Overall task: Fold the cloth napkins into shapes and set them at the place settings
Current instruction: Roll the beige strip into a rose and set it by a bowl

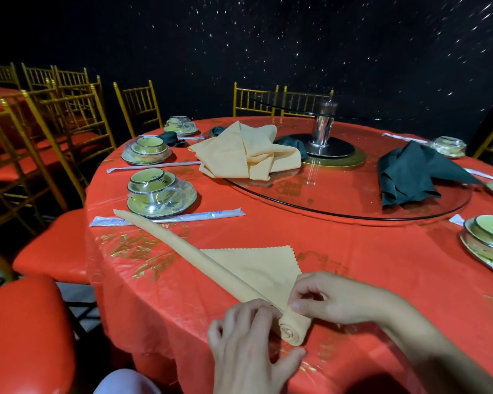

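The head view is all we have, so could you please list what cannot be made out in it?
Peach napkin: head view, fingers of the left hand and right hand cover part of its roll.
Chopstick wrapper: print too small to read.
Bowl set: cut off by the right edge.
Dark green napkin: mostly behind the peach pile.

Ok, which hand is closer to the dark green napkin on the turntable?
Right. The right hand pinches the orange roll, down-left of the dark green napkin; the left hand grips the roll's other side, farther away.
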Motion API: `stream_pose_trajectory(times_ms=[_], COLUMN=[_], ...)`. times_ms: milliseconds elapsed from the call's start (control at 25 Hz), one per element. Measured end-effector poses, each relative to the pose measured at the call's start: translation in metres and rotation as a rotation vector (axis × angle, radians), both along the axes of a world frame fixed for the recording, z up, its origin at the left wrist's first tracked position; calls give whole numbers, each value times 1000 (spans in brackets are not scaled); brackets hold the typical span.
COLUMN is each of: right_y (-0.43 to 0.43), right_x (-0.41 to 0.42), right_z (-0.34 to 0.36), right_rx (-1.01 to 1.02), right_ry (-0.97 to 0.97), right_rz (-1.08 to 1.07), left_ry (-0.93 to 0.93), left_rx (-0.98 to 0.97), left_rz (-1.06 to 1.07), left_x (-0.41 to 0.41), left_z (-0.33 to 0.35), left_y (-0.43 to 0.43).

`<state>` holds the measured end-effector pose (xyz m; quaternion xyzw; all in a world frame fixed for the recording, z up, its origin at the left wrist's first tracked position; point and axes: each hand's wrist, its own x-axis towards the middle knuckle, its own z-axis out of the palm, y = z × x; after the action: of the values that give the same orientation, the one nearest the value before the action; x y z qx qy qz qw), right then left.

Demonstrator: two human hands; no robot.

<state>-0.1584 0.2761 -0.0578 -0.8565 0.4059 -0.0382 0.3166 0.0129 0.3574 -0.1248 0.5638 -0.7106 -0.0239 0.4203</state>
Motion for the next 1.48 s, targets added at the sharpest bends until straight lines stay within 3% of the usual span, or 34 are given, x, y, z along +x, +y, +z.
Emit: stream_pose_trajectory(times_ms=[80, 240, 920, 1200, 1480], right_y=[0, 11, 0, 17, 34], right_x=[3, -7, 29, 21, 30], right_z=[-2, -1, 8, 4, -18], right_rx=[-36, -91, -210, -439, -668], right_ry=[-8, -266, 97, -105, -9], right_rz=[-37, -96, 7, -111, -134], left_ry=[31, 62, 72, 161, 177], left_rx=[-46, -65, -39, -10, 155], left_rz=[20, 67, 137, 169, 273], left_x=[2, 5, 22, 33, 44], left_z=[0, 1, -4, -1, 0], left_y=[-2, -7, -2, -16, -24])
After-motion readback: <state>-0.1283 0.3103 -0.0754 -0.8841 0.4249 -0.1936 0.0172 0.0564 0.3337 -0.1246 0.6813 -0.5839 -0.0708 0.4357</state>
